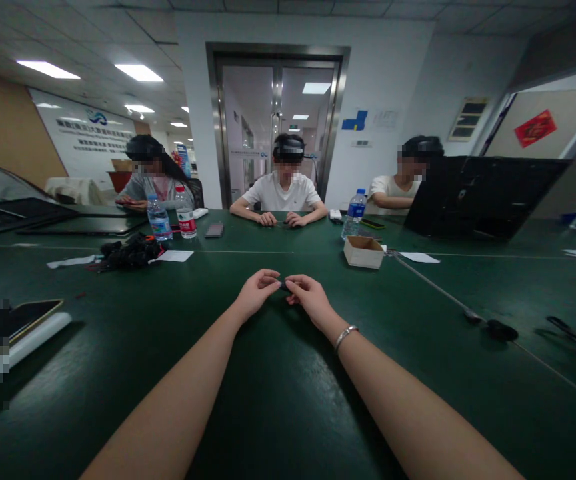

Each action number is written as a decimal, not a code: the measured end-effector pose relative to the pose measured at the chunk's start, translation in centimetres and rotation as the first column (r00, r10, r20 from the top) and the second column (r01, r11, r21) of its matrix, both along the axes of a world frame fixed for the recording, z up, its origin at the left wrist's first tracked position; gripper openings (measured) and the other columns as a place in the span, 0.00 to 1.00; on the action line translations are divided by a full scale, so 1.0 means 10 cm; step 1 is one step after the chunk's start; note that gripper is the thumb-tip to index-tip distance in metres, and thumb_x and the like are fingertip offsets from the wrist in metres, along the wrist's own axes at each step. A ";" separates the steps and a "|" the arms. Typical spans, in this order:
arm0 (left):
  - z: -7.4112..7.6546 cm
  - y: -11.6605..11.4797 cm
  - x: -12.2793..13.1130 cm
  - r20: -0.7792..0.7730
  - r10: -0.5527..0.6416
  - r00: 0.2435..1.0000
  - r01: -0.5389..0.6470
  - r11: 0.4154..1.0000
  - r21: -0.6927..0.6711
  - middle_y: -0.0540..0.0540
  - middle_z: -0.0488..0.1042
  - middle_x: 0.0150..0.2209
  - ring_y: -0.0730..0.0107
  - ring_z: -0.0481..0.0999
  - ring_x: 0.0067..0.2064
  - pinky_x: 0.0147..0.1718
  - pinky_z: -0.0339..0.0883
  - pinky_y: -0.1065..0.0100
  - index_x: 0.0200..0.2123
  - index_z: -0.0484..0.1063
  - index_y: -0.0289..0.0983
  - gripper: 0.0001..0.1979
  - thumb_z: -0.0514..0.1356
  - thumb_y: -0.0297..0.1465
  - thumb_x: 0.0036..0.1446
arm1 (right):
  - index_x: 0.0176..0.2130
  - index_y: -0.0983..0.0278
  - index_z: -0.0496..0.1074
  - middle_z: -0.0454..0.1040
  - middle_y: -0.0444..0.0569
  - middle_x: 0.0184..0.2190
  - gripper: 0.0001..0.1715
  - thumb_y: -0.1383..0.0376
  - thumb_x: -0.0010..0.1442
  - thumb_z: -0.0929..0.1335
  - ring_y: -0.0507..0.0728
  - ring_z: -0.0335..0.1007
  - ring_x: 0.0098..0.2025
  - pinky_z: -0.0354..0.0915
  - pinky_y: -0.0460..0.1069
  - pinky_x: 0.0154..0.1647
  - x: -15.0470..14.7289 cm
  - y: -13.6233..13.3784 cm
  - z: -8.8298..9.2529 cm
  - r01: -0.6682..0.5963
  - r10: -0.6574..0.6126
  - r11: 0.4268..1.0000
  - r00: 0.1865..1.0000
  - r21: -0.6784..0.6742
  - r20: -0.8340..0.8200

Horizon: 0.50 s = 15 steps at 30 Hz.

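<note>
My left hand [257, 291] and my right hand [309, 297] meet fingertip to fingertip above the dark green table [288, 400]. Both pinch a small dark object [283, 285] between thumbs and fingers; it is too small to name. A silver bracelet [345, 335] circles my right wrist. Both forearms stretch out from the near edge over the tabletop.
A small cardboard box [363, 251] stands ahead to the right, a pile of black items [131, 253] ahead to the left. Water bottles [159, 218], a phone [214, 230] and paper slips lie further off. Three people sit at the far side. A black laptop lid [478, 195] rises at right.
</note>
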<state>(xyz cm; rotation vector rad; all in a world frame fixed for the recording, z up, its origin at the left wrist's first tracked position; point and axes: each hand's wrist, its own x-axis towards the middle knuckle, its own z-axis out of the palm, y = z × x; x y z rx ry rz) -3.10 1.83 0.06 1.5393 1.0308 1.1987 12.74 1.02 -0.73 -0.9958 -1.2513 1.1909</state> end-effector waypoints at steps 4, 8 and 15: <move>-0.01 0.01 0.01 -0.064 0.031 0.997 -0.038 0.994 -0.103 0.48 0.71 0.27 0.73 0.70 0.28 0.29 0.63 0.70 0.32 0.70 0.34 0.14 0.57 0.40 0.54 | 0.36 0.67 0.72 0.73 0.43 0.23 0.21 0.56 0.44 0.74 0.48 0.68 0.21 0.64 0.44 0.22 0.00 -0.01 0.01 0.003 -0.003 1.000 1.000 -0.002 0.001; 0.00 0.00 -0.02 -0.032 -0.026 0.999 0.025 1.000 -0.014 0.47 0.74 0.33 0.70 0.73 0.36 0.38 0.66 0.67 0.35 0.71 0.35 0.11 0.62 0.34 0.49 | 0.36 0.67 0.73 0.73 0.43 0.24 0.21 0.56 0.44 0.74 0.48 0.68 0.21 0.64 0.44 0.23 0.01 -0.01 0.01 0.005 -0.004 1.000 1.000 -0.012 0.009; 0.04 -0.04 -0.03 -0.005 -0.059 0.998 0.059 0.998 -0.008 0.43 0.76 0.39 0.67 0.74 0.43 0.49 0.64 0.62 0.37 0.72 0.35 0.12 0.64 0.31 0.47 | 0.36 0.67 0.72 0.72 0.43 0.22 0.21 0.56 0.45 0.74 0.48 0.68 0.21 0.64 0.44 0.22 0.01 0.01 -0.01 -0.001 0.001 1.000 1.000 -0.003 0.015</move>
